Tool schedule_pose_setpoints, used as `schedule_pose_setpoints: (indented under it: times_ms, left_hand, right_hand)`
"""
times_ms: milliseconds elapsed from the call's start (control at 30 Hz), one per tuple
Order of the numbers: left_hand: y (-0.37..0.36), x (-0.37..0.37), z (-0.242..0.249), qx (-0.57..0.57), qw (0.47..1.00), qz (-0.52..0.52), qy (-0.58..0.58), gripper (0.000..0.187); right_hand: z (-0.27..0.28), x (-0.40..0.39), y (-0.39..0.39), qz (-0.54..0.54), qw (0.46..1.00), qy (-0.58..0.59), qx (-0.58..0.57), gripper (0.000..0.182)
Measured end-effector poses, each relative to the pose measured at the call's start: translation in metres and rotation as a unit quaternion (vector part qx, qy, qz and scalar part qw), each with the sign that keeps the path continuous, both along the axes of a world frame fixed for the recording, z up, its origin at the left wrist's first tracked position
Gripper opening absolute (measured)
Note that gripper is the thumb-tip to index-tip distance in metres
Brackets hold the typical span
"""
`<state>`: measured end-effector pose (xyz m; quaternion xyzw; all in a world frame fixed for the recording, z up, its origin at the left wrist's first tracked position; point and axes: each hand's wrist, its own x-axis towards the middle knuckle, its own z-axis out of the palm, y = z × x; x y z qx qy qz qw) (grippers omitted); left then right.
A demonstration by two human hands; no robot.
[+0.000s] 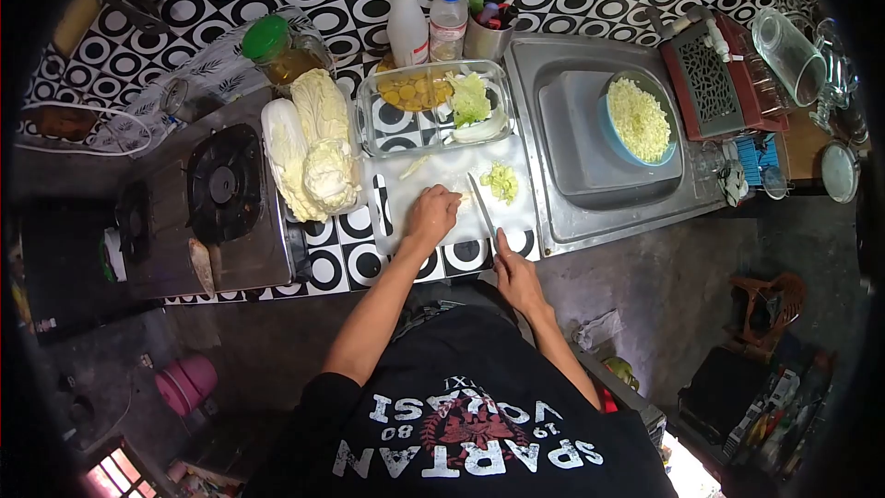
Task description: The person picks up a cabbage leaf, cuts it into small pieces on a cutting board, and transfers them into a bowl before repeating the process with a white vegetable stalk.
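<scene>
My right hand [517,278] is closed round the handle of a knife [482,203], its blade lying over the white cutting board [433,180]. My left hand [434,214] rests on the board with curled fingers, pressing a pale piece of cabbage [465,196] just left of the blade; the fingers partly hide it. Right of the blade sits a small pile of chopped cabbage [501,183]. A thin pale strip [414,167] lies near the board's back edge. Behind the board, a glass dish [369,120] holds a cabbage leaf [469,99] and white stalk pieces.
Whole napa cabbages [313,148] stand left of the board, beside the gas stove [166,221]. To the right, a blue bowl of chopped cabbage [638,122] stands in the sink [527,83]. Bottles [408,23] and a green-lidded jar [277,51] line the back wall.
</scene>
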<state>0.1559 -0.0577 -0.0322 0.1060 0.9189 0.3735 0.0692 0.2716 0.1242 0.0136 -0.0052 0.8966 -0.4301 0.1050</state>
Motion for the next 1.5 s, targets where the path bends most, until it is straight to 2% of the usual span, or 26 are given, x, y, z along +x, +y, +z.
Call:
schedule_pose_setpoints:
  times_ms: [167, 233, 267, 333, 467, 500, 533, 600, 633, 733, 767, 900, 1000, 1067, 1133, 1167, 1267, 1400, 1500]
  left_hand:
    - [0.006, -0.003, 0.002, -0.017, 1.000, 0.024, 0.007, 0.017]
    - [0.015, -0.009, 0.002, 0.063, 0.995, 0.066, -0.036, 0.017]
    - [0.021, -0.012, 0.002, 0.065, 0.995, 0.067, -0.034, 0.017]
    - [0.033, -0.018, 0.000, 0.281, 0.932, 0.176, -0.144, 0.018]
    - [0.028, -0.022, 0.011, 0.255, 0.945, 0.189, -0.076, 0.023]
    - [0.014, -0.023, 0.008, 0.136, 0.974, 0.179, 0.030, 0.028]
    - [0.001, -0.024, 0.009, 0.013, 0.977, 0.165, 0.136, 0.034]
    - [-0.017, -0.023, 0.014, -0.088, 0.965, 0.223, 0.107, 0.041]
    - [-0.024, -0.023, 0.011, -0.102, 0.963, 0.223, 0.107, 0.040]
    - [-0.031, -0.030, 0.003, -0.106, 0.977, 0.176, 0.051, 0.033]
    - [-0.031, -0.035, 0.001, -0.075, 0.986, 0.146, 0.019, 0.027]
    - [-0.003, -0.037, 0.001, -0.046, 0.990, 0.134, -0.005, 0.024]
    - [0.019, -0.037, -0.011, 0.011, 0.993, 0.111, -0.047, 0.023]
    - [0.034, -0.035, -0.014, 0.008, 0.994, 0.099, -0.040, 0.025]
    - [0.047, -0.032, -0.001, 0.073, 0.990, 0.085, -0.090, 0.027]
    - [0.052, -0.034, 0.006, 0.062, 0.986, 0.059, -0.142, 0.029]
    - [0.067, -0.028, 0.005, 0.110, 0.988, 0.034, -0.107, 0.030]
    - [0.076, -0.025, -0.003, 0.165, 0.978, 0.028, -0.121, 0.031]
    - [0.068, -0.025, 0.000, 0.163, 0.980, 0.035, -0.112, 0.029]
  right_hand:
    - [0.000, 0.004, 0.001, 0.002, 1.000, 0.001, -0.028, 0.059]
    - [0.013, 0.005, -0.001, -0.055, 0.996, -0.027, -0.057, 0.053]
    - [0.015, 0.005, -0.002, -0.054, 0.997, -0.025, -0.056, 0.053]
    - [0.019, 0.006, -0.002, -0.120, 0.990, -0.013, -0.076, 0.049]
    - [0.012, 0.010, 0.008, -0.167, 0.985, 0.000, -0.050, 0.047]
    - [0.006, 0.012, 0.011, -0.182, 0.982, 0.001, -0.046, 0.047]
    - [-0.002, 0.013, 0.015, -0.186, 0.981, 0.003, -0.047, 0.047]
    - [-0.013, 0.017, 0.020, -0.199, 0.979, 0.011, -0.026, 0.047]
    - [-0.016, 0.018, 0.021, -0.204, 0.979, 0.009, -0.017, 0.047]
    - [-0.018, 0.015, 0.018, -0.207, 0.978, -0.004, -0.013, 0.048]
    - [-0.018, 0.012, 0.016, -0.207, 0.978, -0.002, -0.014, 0.048]
    - [-0.016, 0.005, 0.006, -0.179, 0.983, -0.009, -0.027, 0.051]
    - [-0.016, 0.003, 0.007, -0.169, 0.985, -0.012, -0.026, 0.051]
    - [-0.008, 0.002, 0.009, -0.159, 0.986, -0.043, -0.037, 0.051]
    - [-0.007, 0.005, 0.015, -0.146, 0.988, -0.036, -0.042, 0.050]
    - [-0.007, 0.006, 0.018, -0.133, 0.990, -0.029, -0.048, 0.050]
    - [-0.009, 0.008, 0.025, -0.148, 0.987, -0.026, -0.056, 0.049]
    - [-0.005, 0.009, 0.031, -0.166, 0.984, -0.029, -0.052, 0.048]
    - [-0.001, 0.010, 0.030, -0.180, 0.982, 0.000, -0.051, 0.048]
